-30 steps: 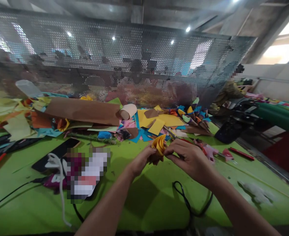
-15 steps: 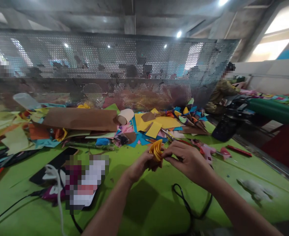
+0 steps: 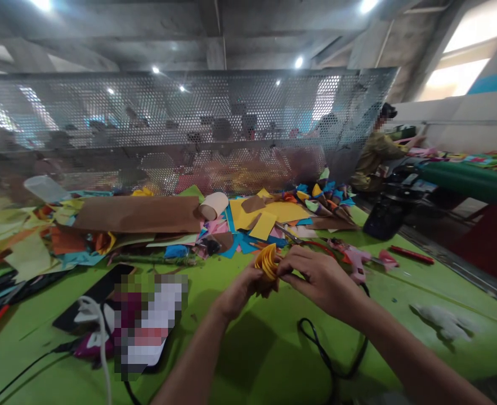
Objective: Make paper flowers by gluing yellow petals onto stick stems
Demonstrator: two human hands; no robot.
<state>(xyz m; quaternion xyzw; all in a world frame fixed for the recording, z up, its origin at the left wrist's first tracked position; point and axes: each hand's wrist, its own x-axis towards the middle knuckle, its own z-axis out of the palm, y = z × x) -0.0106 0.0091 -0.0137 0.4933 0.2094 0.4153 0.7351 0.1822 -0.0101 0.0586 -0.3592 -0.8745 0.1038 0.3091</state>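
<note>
Above the green table I see a small yellow paper flower with layered, curled petals. My left hand is closed round its lower part from the left. The fingers of my right hand are pinched at the flower's right edge, and the fingertips partly hide what they grip there. Brownish folds show below the yellow layers. Behind the right hand lies a pink glue gun, its black cord looping over the table. Scissors rest beyond the flower.
Coloured paper scraps, a brown paper roll and small paper cones line the back, before a perforated metal screen. Phones and cables lie at left. A red pen lies at right. Another person sits beyond.
The view has tilted up slightly and shifted a little. Both hands stay on the yellow paper flower, with the right fingers only slightly moved along its edge.
</note>
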